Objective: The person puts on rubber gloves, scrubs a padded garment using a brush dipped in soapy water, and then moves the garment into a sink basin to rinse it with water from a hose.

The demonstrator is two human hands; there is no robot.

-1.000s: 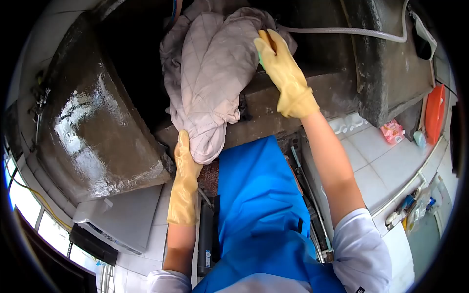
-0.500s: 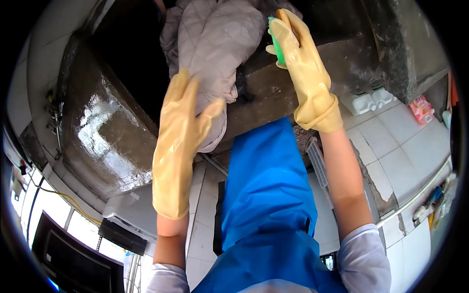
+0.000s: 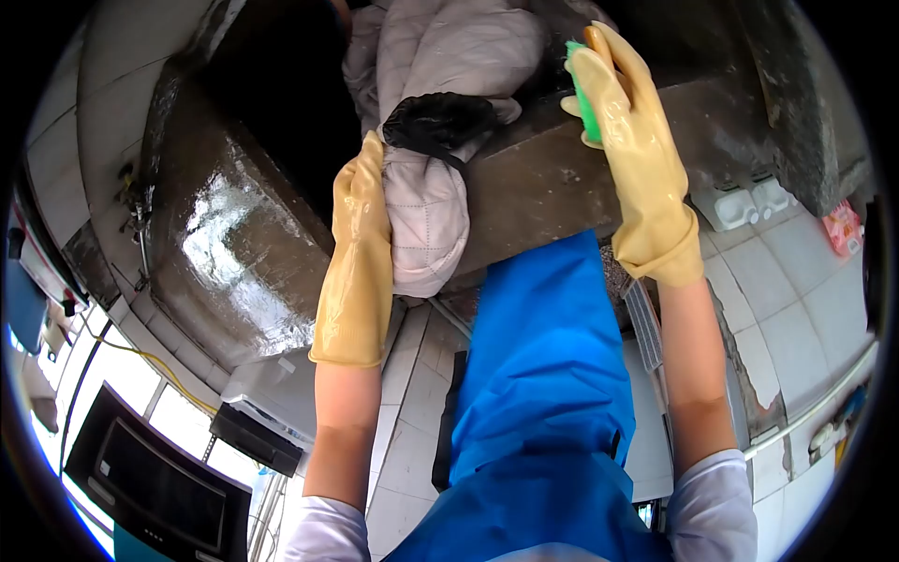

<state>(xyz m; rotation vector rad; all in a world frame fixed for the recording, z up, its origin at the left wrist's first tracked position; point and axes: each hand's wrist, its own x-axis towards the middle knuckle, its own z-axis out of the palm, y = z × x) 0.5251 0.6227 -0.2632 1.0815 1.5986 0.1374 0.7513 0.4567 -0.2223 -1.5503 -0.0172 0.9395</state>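
Observation:
A pale pinkish-grey quilted garment (image 3: 426, 220) lies over the dark basin ledge, with a black part (image 3: 440, 122) showing across it. My left hand (image 3: 361, 211), in a long yellow rubber glove, is at the garment's left edge. Its fingers are bent closed on the cloth, their tips partly hidden. To the right, my right hand (image 3: 632, 117), gloved too, is raised above the ledge and wrapped round a scrubbing brush (image 3: 584, 98). Green bristles face left, and an orange-brown back shows between the fingers. The brush is apart from the garment.
A wet, shiny stone slab (image 3: 234, 253) slopes at left. The dark ledge (image 3: 534, 187) runs across ahead of my blue apron (image 3: 543, 356). White plastic containers (image 3: 730, 206) and a pink packet (image 3: 842, 228) stand at right. A black-framed screen (image 3: 159, 478) is at lower left.
My left hand has gone from spread fingers over the garment to closed at its edge. The garment's near end has shifted and its black part now shows. The right hand still holds the brush.

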